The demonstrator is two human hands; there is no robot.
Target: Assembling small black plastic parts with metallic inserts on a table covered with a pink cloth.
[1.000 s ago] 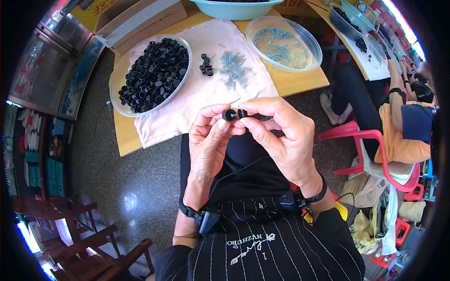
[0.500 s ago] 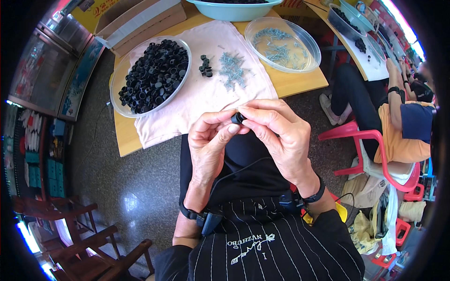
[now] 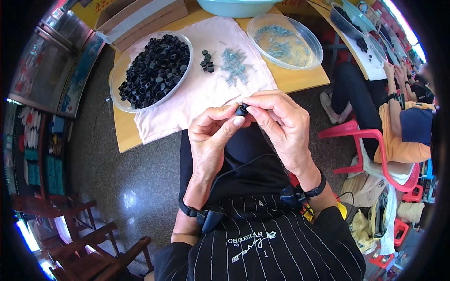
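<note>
My left hand (image 3: 213, 133) and right hand (image 3: 281, 124) have closed tighter on the small black plastic part (image 3: 242, 110), fingertips now pinching it together, nearly hiding it.

Black pinstriped top (image 3: 262, 248), seemingly 2 black wristbands (image 3: 317, 188).

left hand (image 3: 212, 136): fingertips pinched | right hand (image 3: 276, 124): fingers curled, fingertips meeting left

A single head-worn fisheye camera looks steeply down, close above the person's lap, with the bench (image 3: 290, 82) just beyond.
</note>
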